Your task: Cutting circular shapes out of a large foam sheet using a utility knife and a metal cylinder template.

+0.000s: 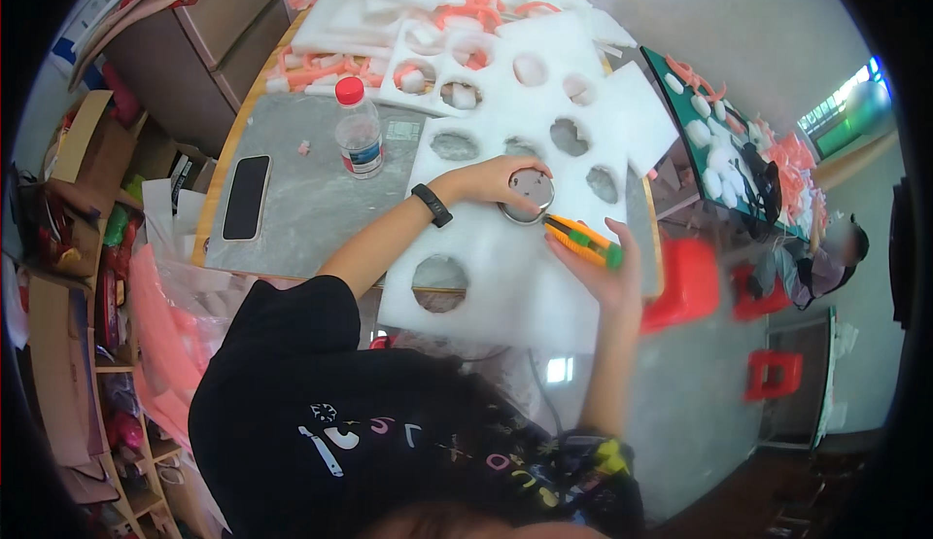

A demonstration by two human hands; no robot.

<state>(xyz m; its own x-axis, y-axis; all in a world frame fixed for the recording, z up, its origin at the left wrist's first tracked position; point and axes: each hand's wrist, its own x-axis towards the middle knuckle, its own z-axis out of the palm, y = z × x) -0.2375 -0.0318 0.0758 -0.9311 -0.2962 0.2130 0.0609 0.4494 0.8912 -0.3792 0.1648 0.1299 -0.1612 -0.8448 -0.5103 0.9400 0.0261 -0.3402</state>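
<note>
A white foam sheet point(505, 286) with several round holes cut through it lies in front of me, its near edge over the table's front. My left hand point(486, 181) presses a round silvery lid-like disc point(531, 189) flat on the sheet, thumb and fingers around its rim. In my right hand point(612, 272) is a yellow utility knife point(580, 238) with a green end. Its front end meets the disc's right edge; the blade itself is too small to make out.
A clear bottle with a red cap point(358, 131) and a phone point(247, 197) stand and lie on the grey tabletop point(292, 150) at left. More foam sheets and pink scraps point(471, 9) are heaped at the back. Red stools point(682, 284) and a seated person point(821, 267) are at right.
</note>
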